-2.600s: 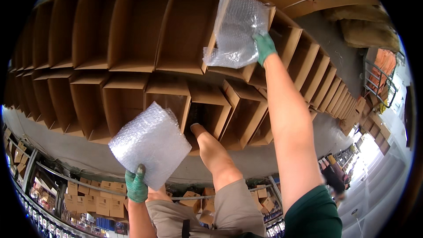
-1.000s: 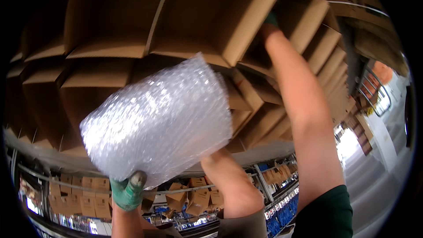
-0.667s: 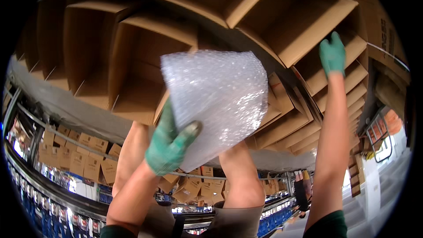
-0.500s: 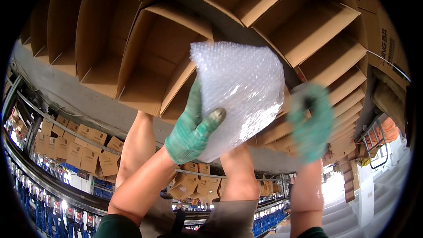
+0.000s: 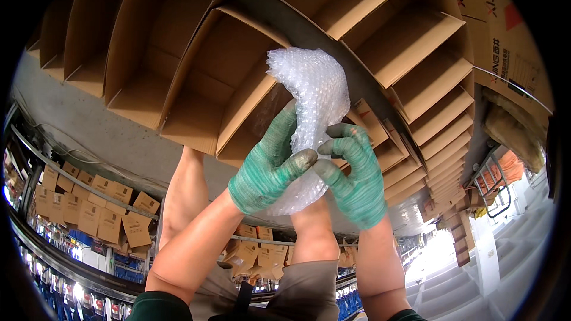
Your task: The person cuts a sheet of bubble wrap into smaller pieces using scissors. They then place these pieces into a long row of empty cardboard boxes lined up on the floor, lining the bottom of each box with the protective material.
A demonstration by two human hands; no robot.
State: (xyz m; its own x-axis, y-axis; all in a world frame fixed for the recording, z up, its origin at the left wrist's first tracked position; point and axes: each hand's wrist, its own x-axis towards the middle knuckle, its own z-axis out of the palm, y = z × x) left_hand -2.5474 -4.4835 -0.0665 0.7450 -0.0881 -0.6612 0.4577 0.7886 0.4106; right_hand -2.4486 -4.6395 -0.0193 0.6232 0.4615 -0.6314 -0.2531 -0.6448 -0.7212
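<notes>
A clear sheet of bubble wrap point(image 5: 318, 83) stands bent and curled in front of my body, its lower part hanging below my fingers. My left hand point(image 5: 267, 163), in a green knit glove with darkened fingertips, grips it, the thumb lying across the near side. On the other edge, my right hand point(image 5: 357, 172), gloved alike, has its thumb and curled fingers pinched at the wrap. Just beyond the sheet are open cardboard boxes point(image 5: 199, 92), partly hidden behind it and my left hand.
Rows of open cardboard boxes point(image 5: 416, 38) stand ahead and to the right, with a dark gap point(image 5: 309, 21) between rows. Printed cartons point(image 5: 505, 41) are at far right, near a metal-framed cart point(image 5: 496, 187). Behind my legs, small brown boxes point(image 5: 89, 208) line a rail.
My right hand has moved left from beside the boxes to the bubble wrap's edge. The wrap, spread wide before, is now curled and narrower. My left hand keeps its hold.
</notes>
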